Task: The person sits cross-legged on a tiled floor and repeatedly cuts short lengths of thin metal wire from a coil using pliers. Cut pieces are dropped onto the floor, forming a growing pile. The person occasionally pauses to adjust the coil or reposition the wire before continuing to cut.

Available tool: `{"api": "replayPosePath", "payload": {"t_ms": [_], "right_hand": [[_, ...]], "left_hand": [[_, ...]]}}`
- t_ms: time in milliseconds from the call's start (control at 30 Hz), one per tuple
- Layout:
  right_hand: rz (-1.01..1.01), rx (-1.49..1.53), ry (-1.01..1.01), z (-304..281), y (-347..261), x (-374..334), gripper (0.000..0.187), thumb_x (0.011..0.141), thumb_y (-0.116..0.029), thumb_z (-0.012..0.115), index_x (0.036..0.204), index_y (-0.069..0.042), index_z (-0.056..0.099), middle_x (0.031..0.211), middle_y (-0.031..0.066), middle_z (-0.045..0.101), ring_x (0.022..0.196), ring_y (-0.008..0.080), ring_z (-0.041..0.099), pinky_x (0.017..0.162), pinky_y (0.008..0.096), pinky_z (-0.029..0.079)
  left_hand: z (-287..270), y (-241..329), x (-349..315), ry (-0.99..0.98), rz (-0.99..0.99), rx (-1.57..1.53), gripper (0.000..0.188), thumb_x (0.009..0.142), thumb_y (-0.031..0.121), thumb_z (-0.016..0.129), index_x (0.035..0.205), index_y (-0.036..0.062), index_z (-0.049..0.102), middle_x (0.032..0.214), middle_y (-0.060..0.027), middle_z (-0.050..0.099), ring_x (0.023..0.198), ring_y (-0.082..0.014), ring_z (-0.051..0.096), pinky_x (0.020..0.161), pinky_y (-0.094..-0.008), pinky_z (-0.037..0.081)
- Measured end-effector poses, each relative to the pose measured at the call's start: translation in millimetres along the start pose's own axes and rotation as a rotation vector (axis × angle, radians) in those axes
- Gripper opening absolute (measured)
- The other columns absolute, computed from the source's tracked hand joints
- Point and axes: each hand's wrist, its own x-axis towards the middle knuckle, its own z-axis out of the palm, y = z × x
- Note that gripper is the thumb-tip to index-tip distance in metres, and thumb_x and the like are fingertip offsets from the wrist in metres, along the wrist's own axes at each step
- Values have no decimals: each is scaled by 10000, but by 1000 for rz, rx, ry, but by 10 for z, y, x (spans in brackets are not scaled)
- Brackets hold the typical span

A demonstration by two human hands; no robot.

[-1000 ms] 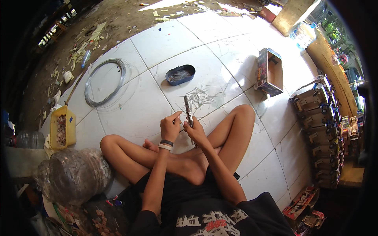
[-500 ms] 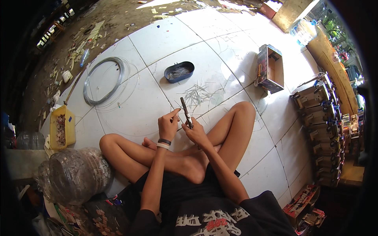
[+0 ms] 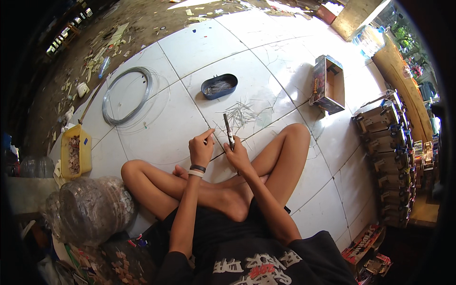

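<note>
My right hand [image 3: 237,156] is closed around dark pliers [image 3: 227,126], their narrow end angled up and away from me. Just left of them, my left hand [image 3: 201,149] has its fingers drawn together, the index finger partly extended; anything it holds is too small to make out. Beyond both hands a loose pile of short, thin wire pieces [image 3: 241,113] lies on the tiles. Farther back stands a dark blue oval container [image 3: 220,95] with more wire pieces inside. A coil of grey wire [image 3: 105,102] lies on the floor to the left.
A yellow tub [image 3: 86,161] of small scraps and a large clear plastic container [image 3: 92,211] stand at my left. An open wooden box [image 3: 327,88] sits to the right. Stacked wooden toy vehicles [image 3: 387,161] line the right edge. White tiles [image 3: 161,133] surround my crossed legs.
The pliers have turned a little more upright and their tip has shifted slightly right. My left hand has moved slightly left, so the gap between my hands is a little wider.
</note>
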Motion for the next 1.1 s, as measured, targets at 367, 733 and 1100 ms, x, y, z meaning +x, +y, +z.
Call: {"api": "replayPosePath", "payload": {"t_ms": [367, 733, 1100], "right_hand": [[-8, 109, -39, 23, 26, -62, 263, 1020, -206, 646, 1174, -14, 554, 783, 133, 623, 691, 235, 569, 663, 391, 479], [-88, 204, -202, -20, 146, -127, 385, 1016, -175, 648, 1350, -55, 498, 805, 131, 642, 701, 209, 556, 669, 382, 478], [27, 43, -106, 7, -4, -204, 230, 1001, -200, 624, 1070, -18, 502, 747, 240, 651, 688, 425, 637, 663, 500, 480]], "left_hand": [[16, 1, -37, -52, 10, -24, 223, 972, 132, 651, 1135, 85, 795, 753, -145, 748, 667, -232, 734, 659, -347, 556], [50, 26, -44, -17, 17, -43, 232, 982, 153, 652, 1154, 79, 789, 747, -161, 733, 659, -277, 717, 665, -368, 550], [60, 12, -75, -14, 19, -45, 240, 966, 126, 665, 1169, 84, 785, 747, -150, 734, 639, -227, 696, 636, -349, 536]]}}
